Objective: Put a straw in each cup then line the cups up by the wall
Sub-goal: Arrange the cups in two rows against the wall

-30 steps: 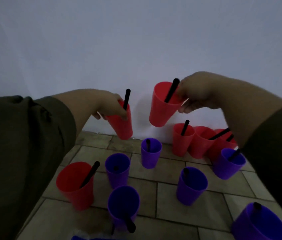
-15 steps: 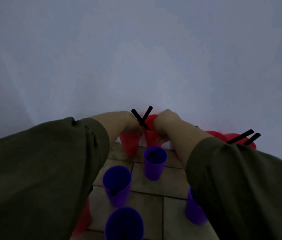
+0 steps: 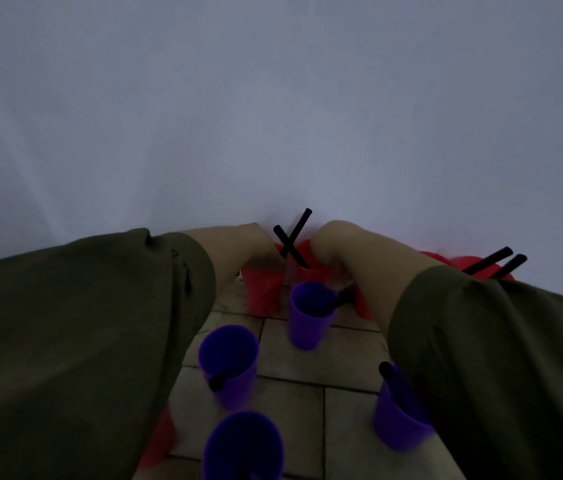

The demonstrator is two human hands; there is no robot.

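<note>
"Head view: where do the two grips sit?"

"Both are at the foot of the pale blank wall (image 3: 273, 98). The left grip (image 3: 256, 245) rests on the rim of a red plastic cup (image 3: 261, 292) standing on the tan tiled surface (image 3: 321, 358). The right grip (image 3: 337, 244) is at a second red plastic cup (image 3: 313, 273), just right of the first."

"Pinching or spread?"

"I cannot tell for either. The fingers are hidden behind the wrists, and the olive sleeves (image 3: 65, 323) cover the arms."

"And the straws?"

"Two black plastic straws (image 3: 290, 242) rise between the grips and cross in an X above those two cups."

"What else is nearby?"

"Nearer the camera than the grips stand four purple plastic cups (image 3: 309, 317); three show a black straw at the rim. Right of the right grip, more red cups (image 3: 463, 265) stand against the wall with two slanting black straws (image 3: 487, 261). Another red cup (image 3: 162, 434) shows below the left sleeve."
</note>
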